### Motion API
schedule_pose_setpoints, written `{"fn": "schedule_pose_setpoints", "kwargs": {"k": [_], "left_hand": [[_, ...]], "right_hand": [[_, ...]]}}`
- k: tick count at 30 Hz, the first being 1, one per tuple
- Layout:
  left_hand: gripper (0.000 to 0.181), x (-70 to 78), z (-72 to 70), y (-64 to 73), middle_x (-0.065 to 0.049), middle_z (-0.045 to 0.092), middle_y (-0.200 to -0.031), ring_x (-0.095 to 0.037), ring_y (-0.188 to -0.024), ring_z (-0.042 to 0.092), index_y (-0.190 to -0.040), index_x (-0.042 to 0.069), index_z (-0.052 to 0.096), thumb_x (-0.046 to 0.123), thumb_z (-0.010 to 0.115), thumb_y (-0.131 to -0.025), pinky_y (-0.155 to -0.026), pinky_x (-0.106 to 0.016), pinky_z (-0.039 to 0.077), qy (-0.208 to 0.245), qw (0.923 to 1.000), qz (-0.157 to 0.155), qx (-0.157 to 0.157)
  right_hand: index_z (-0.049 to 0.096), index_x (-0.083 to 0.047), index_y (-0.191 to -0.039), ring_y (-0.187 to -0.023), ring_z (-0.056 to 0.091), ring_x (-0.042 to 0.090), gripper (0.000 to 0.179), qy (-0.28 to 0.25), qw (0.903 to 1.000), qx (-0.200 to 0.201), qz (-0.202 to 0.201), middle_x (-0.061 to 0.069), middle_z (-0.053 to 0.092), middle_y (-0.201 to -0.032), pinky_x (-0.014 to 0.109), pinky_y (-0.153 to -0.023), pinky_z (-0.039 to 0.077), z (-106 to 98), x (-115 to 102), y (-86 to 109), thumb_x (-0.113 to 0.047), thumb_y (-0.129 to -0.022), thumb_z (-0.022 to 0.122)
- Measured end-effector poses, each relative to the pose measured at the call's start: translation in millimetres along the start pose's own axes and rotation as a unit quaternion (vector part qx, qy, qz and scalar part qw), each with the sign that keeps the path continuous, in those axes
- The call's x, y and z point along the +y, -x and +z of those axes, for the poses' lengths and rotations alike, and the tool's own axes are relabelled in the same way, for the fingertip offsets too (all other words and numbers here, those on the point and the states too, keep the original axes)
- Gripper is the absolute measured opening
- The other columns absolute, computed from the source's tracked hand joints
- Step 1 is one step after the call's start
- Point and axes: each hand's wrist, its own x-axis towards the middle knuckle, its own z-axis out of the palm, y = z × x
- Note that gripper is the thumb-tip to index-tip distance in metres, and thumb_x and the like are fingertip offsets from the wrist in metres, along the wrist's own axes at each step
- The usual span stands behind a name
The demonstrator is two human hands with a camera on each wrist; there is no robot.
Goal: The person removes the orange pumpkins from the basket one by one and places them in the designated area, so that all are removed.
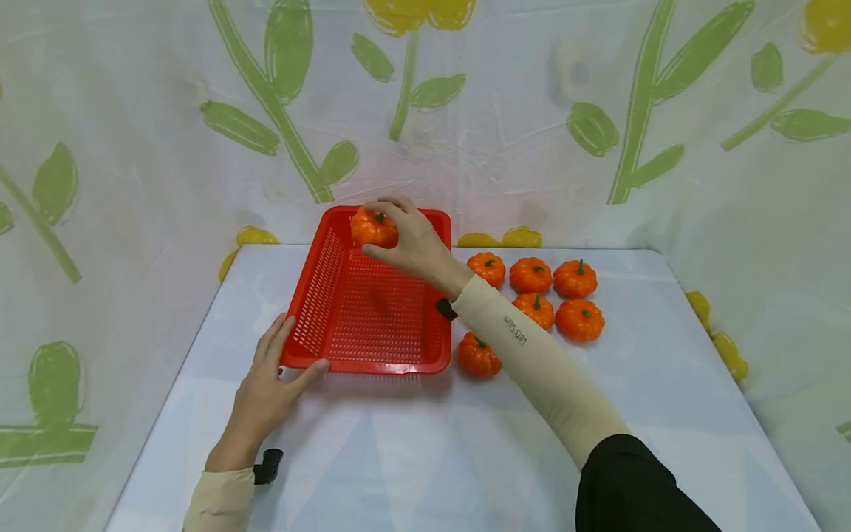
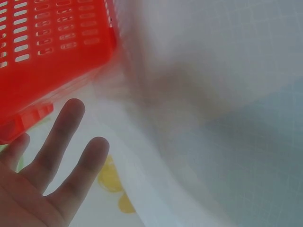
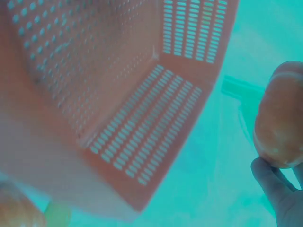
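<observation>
A small orange toy pumpkin point(image 1: 374, 227) with a green stem is gripped by my right hand point(image 1: 412, 240) above the far end of the red perforated plastic basket point(image 1: 379, 366). In the right wrist view, the thumb and fingers hold that pumpkin point(image 3: 280, 116) beyond the basket wall point(image 3: 189, 71). At the basket's near left corner rests my left hand point(image 1: 266, 384), thumb against the near rim and fingers along the left side. The left wrist view shows its fingers point(image 2: 78, 172) spread and fairly straight beside the basket point(image 2: 57, 71). Inside the basket, the visible floor is bare mesh.
Right of the basket, several more pumpkins stand on the white table; one point(image 1: 479, 355) is close to the basket's near right corner, another point(image 1: 580, 320) farther right. The right forearm partly covers this group. A flower-printed curtain point(image 1: 505, 148) hangs behind the table.
</observation>
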Motion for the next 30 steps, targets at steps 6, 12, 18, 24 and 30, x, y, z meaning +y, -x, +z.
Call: {"fn": "schedule_pose_setpoints", "kwargs": {"k": [6,12,18,24,30], "left_hand": [[0.097,-1.2,-1.6,-0.4,0.013,0.004,-0.169,-0.042,-0.139,0.040,-0.163,0.039,0.009,0.061,0.068,-0.090,-0.093,-0.076,0.037,-0.002,1.0000,0.005,0.003],[0.096,-1.1,-0.6,-1.0,0.015,0.004,-0.168,-0.040,-0.143,0.036,-0.163,0.039,0.011,0.058,0.070,-0.090,-0.096,-0.076,0.033,0.014,0.9998,0.012,0.005],[0.096,0.8,1.1,-0.8,0.012,0.005,-0.169,-0.042,-0.142,0.036,-0.164,0.038,0.010,0.058,0.070,-0.090,-0.095,-0.077,0.034,0.008,0.9999,0.014,0.002],[0.096,1.5,0.0,-1.0,0.010,0.005,-0.169,-0.041,-0.143,0.033,-0.163,0.040,0.009,0.058,0.069,-0.090,-0.095,-0.078,0.033,0.009,0.9999,0.008,0.002],[0.097,2.1,1.2,-0.6,0.010,0.004,-0.169,-0.041,-0.145,0.031,-0.163,0.041,0.009,0.058,0.070,-0.090,-0.096,-0.078,0.032,0.018,0.9998,0.005,-0.001]], "right_hand": [[0.055,-0.024,-0.144,-0.126,0.052,0.019,0.064,-0.001,0.9995,0.026,-0.019,0.002,0.042,-0.151,0.033,-0.097,0.050,-24.9,5.8,18.6,-0.041,-0.087,0.080],[0.056,-0.021,-0.143,-0.131,0.048,0.019,0.064,-0.007,0.9985,0.040,-0.037,0.003,0.042,-0.151,0.038,-0.103,0.047,-50.7,11.7,46.0,-0.039,-0.087,0.080],[0.059,-0.017,-0.140,-0.136,0.044,0.019,0.062,0.001,0.9964,0.064,-0.056,0.006,0.046,-0.149,0.042,-0.105,0.045,-71.6,20.7,86.3,-0.034,-0.086,0.083],[0.058,-0.023,-0.142,-0.128,0.050,0.017,0.064,0.010,0.9959,0.083,-0.034,-0.002,0.046,-0.150,0.042,-0.097,0.050,-91.7,29.5,124.3,-0.035,-0.085,0.084],[0.060,-0.021,-0.141,-0.134,0.048,0.021,0.065,0.027,0.9939,0.106,-0.017,-0.001,0.048,-0.150,0.048,-0.098,0.049,-109.5,41.4,163.2,-0.028,-0.082,0.087]]}}
